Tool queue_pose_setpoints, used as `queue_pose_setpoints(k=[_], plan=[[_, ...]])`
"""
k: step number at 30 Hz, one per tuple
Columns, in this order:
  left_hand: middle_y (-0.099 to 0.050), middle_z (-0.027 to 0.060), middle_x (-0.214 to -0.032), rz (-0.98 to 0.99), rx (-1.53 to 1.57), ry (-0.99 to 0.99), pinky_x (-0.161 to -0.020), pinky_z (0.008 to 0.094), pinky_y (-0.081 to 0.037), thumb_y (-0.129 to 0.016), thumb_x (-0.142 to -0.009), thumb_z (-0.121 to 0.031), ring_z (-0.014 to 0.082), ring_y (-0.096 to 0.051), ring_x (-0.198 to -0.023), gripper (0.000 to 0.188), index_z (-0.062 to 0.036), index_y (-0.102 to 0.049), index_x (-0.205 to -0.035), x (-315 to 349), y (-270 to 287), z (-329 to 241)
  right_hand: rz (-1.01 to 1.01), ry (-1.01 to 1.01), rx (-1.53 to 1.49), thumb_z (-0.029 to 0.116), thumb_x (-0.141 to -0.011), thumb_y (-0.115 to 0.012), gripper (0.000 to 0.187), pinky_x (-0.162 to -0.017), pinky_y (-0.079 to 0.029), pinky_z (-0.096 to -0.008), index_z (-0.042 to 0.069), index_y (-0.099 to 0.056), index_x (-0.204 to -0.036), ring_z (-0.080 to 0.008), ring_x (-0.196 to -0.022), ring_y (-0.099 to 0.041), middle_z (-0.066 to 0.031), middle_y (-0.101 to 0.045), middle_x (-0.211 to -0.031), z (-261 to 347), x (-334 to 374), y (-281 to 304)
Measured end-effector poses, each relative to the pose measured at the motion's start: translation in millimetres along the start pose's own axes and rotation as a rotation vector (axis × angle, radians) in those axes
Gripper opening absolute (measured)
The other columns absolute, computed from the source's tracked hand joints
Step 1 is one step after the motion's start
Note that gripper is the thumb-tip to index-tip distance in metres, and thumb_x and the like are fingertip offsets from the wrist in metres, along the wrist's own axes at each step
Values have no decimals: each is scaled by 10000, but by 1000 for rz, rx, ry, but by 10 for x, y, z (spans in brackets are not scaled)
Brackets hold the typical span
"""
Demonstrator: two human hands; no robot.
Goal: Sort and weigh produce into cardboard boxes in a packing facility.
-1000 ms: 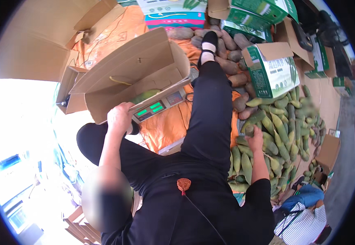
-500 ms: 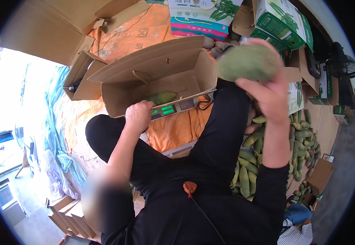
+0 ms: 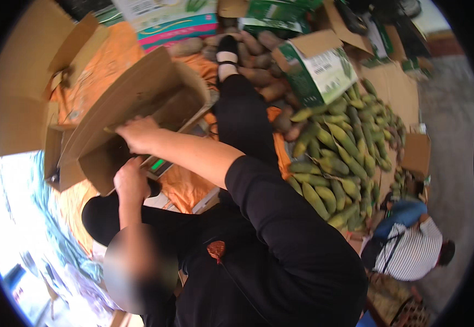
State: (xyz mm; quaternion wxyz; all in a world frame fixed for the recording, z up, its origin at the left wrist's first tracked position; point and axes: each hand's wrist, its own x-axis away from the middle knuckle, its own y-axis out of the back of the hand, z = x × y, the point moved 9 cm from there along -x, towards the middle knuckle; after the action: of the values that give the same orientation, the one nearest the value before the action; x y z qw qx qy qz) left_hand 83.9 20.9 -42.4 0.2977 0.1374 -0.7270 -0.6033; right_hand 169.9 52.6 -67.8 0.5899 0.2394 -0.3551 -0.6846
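Observation:
An open cardboard box [image 3: 116, 103] stands tilted in view in front of my crossed legs. My right hand [image 3: 139, 135] reaches down into it, fingers bent over; whatever they hold is hidden below the hand. At the near edge of the box, my left hand [image 3: 132, 179] has its fingers curled against the wall. Under the box sits a scale [image 3: 159, 164] with a lit green display, partly covered by my right forearm. The inside of the box is dark, and no green radish can be made out there.
A large heap of green radishes [image 3: 338, 155] lies to my right. Reddish-brown roots [image 3: 259, 77] surround my foot, beside a green-and-white carton [image 3: 321, 76]. Another carton [image 3: 174, 24] stands at the back. A person in a striped shirt [image 3: 411, 252] is at the lower right.
My right hand has swung left and down from the right side, where it held a large green radish, into the box. The view has turned right, showing more of the heap.

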Motion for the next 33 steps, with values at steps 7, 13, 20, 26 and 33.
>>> queue_pose_setpoints(k=[7, 13, 20, 26, 33], plan=[[-648, 158, -866, -63, 181, -17, -709, 425, -491, -634, -776, -132, 356, -624, -818, 173, -65, -667, -932, -20, 49, -19, -189, 136, -353, 240, -760, -696, 359, -808, -494, -399, 81, -638, -1077, -277, -925, -639, -125, -664, -999, 0, 855, 1507], [-661, 156, -902, -18, 185, 46, -747, 410, -491, -634, -781, -133, 344, -632, -851, 198, -83, -675, -969, -28, 31, 4, -539, -330, -479, 110, -854, -633, 229, -778, -498, -251, 31, -631, -1069, -125, -874, -635, -59, -674, -956, -1711, 2290, 2209], [-659, 156, -888, 7, 223, 85, -736, 409, -487, -619, -792, -143, 346, -630, -844, 182, -80, -672, -953, -85, -18, 5, -113, -1104, 384, 163, -785, -631, 263, -803, -493, -433, 105, -605, -1040, -322, -1008, -573, -123, -607, -1068, -3926, 4513, 1039], [-656, 152, -887, -12, 207, 93, -732, 394, -489, -614, -792, -136, 338, -630, -833, 178, -80, -677, -949, -28, 8, 31, 428, -1331, 545, 145, -855, -548, 324, -926, -412, -508, 163, -534, -1178, -236, -1217, -450, -41, -526, -1233, -4003, 5530, 251], [-654, 119, -875, -32, 183, 80, -738, 385, -491, -606, -797, -132, 324, -631, -819, 161, -87, -686, -930, -33, 78, -10, 474, -1222, 786, 191, -891, -485, 242, -825, -397, -451, 215, -599, -1103, -186, -1148, -467, 3, -535, -1161, -4048, 5746, 82]])
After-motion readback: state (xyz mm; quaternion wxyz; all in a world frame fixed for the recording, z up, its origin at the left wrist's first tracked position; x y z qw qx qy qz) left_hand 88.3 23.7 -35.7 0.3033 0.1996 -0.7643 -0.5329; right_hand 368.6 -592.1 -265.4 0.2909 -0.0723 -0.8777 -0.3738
